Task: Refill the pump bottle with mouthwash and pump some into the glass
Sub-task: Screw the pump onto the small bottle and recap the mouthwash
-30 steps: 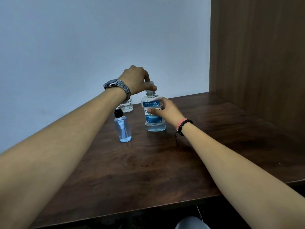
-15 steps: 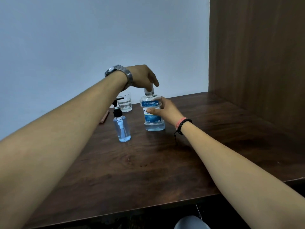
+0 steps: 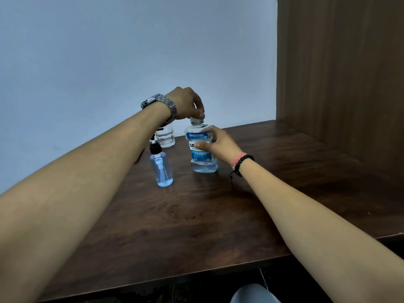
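1. Now your right hand point(image 3: 220, 145) wraps the side of the mouthwash bottle point(image 3: 202, 149), thumb across the blue label and fingers curled round its far side.
2. Your left hand point(image 3: 185, 103) sits over the top of that bottle, fingers point(image 3: 200, 114) clamped together on the cap point(image 3: 196, 121) from above.
3. The mouthwash bottle stands upright on the dark wooden desk point(image 3: 218, 215), toward 12 o'clock from you, with pale blue liquid showing at its base.
4. The pump bottle point(image 3: 161, 169) stands upright at 9 o'clock of the mouthwash bottle, near it but apart; its black pump head is on and it holds pale blue liquid.
5. The glass point(image 3: 165, 136) stands at 12 o'clock of the pump bottle, farther back on the desk, partly hidden by your left wrist; you cannot tell from here whether anything is in it.
6. A metal watch point(image 3: 160, 103) is on your left wrist, and a black bead bracelet point(image 3: 243, 161) with a pink band is on your right.
7. A brown wooden panel point(image 3: 338, 73) rises at 2 o'clock, meeting the pale wall point(image 3: 109, 51) behind the desk.
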